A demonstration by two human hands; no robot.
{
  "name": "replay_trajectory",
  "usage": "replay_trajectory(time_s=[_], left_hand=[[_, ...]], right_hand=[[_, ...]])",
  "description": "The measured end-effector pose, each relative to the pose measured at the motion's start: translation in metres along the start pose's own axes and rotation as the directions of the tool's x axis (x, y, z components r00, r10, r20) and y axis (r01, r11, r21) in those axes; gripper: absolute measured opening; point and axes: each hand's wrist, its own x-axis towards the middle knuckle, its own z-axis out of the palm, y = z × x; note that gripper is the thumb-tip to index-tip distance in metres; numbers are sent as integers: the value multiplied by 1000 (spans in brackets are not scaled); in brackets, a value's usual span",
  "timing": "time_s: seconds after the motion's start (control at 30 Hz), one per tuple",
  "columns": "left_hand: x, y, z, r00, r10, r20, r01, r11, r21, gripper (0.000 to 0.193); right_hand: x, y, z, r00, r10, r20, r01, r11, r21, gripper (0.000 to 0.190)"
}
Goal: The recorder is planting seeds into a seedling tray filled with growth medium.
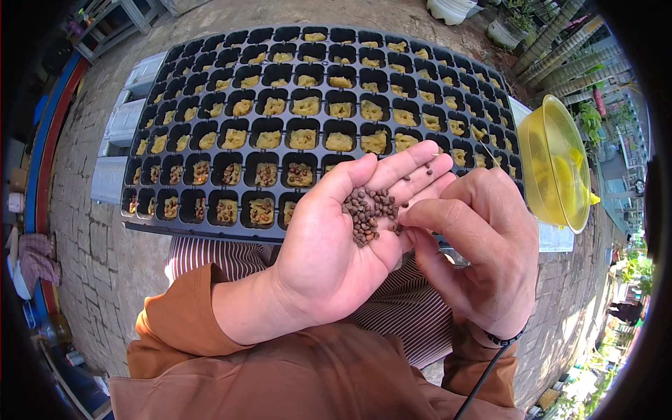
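My left hand (341,252) is palm up above the near side of a black plastic seedling tray (203,159), cupping a heap of small brown seeds (367,212). A few loose seeds lie along its fingers. My right hand (472,241) reaches in from the right, thumb and index fingertips close together at the heap's edge; whether a seed is between them is unclear. Behind its knuckles a thin, stick-like thing (490,152) shows. Yellowish spongy plugs (303,139) sit in the tray's cells. In the two nearest rows, at left, reddish-brown seeds (300,174) lie on the plugs.
The tray rests on a pale slatted stand (116,152). At its right end stands a translucent yellow bowl (551,165) with yellow things inside. Potted plants (509,31) are at the far right, on a paved floor (89,262). A cable (485,375) hangs from my right wrist.
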Motion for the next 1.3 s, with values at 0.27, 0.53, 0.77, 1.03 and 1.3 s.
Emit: replay_trajectory(time_s=[0.27,0.53,0.77,1.03,1.3], left_hand=[[2,0,-1,1000,2,-17,-2,1000,-12,56],[2,-1,2,999,1,-55,1,999,44,56],[-2,1,1,999,-49,18,49,999,16,57],[-2,2,2,999,-38,0,38,999,-37,58],[-3,16,8,997,55,57,-53,998,-41,57]], right_hand=[[-2,3,2,999,-44,32,45,998,-53,27],[0,1,7,998,-38,53,41,998,-54,23],[3,11,-3,999,-21,40,18,998,67,15],[7,34,-6,997,58,46,-67,970,235,7],[3,48,-17,969,226,-95,-204,959,199,10]])
